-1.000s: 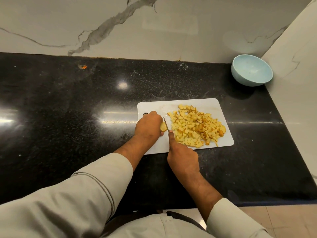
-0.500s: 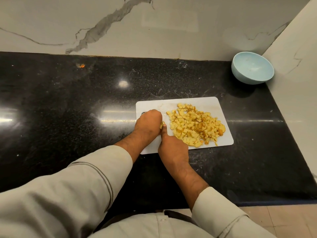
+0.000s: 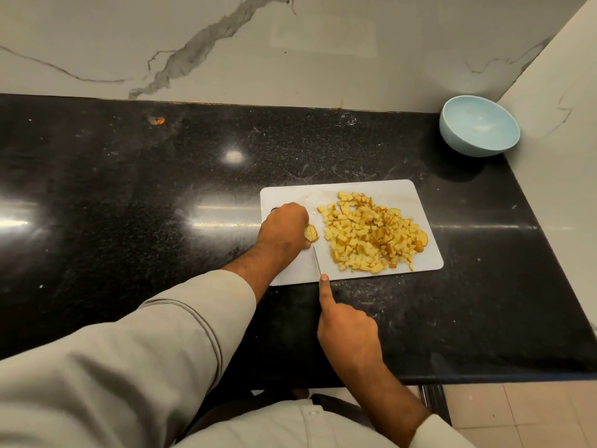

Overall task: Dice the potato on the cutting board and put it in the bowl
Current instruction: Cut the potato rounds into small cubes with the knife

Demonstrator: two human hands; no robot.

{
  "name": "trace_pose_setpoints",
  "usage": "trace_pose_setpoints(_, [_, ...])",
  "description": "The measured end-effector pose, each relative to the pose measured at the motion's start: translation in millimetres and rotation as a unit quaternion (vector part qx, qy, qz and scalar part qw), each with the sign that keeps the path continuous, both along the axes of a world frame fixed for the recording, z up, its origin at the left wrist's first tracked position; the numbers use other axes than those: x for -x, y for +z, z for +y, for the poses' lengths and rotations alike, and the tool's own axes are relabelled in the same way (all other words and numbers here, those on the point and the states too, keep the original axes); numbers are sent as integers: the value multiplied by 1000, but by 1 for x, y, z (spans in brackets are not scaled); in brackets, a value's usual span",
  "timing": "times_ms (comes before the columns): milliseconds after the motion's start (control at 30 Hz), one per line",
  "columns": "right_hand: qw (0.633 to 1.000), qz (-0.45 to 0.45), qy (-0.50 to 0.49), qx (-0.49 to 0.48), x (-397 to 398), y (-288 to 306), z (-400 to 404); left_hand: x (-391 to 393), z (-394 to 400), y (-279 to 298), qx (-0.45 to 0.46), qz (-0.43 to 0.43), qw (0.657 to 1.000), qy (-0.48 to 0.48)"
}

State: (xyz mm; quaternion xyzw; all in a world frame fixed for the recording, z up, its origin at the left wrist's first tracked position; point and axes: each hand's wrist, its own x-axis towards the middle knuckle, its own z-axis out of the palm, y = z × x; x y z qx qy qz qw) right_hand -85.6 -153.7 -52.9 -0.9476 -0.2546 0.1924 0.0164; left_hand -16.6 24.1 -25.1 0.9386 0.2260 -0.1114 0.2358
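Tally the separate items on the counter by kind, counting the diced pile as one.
Board: 1
Bowl: 1
Knife: 1
Diced pile: 1
Uncut potato piece: 1
Total: 5

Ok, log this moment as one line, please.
phase: dicing | left hand: holds last potato piece on board | right hand: grips knife | dice: piled on board | bowl: no potato

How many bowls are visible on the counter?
1. The light blue bowl stands in the far right corner of the black counter, apart from the cutting board. None seems hidden.
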Motion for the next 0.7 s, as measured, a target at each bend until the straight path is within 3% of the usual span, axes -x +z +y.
trace_pose_setpoints(200, [998, -41, -25, -38, -17, 17, 5, 2, 11, -3, 45, 23, 999, 12])
trace_pose_setpoints(700, [999, -15, -29, -43, -58, -2, 60, -3, 4, 6, 5, 19, 1000, 12])
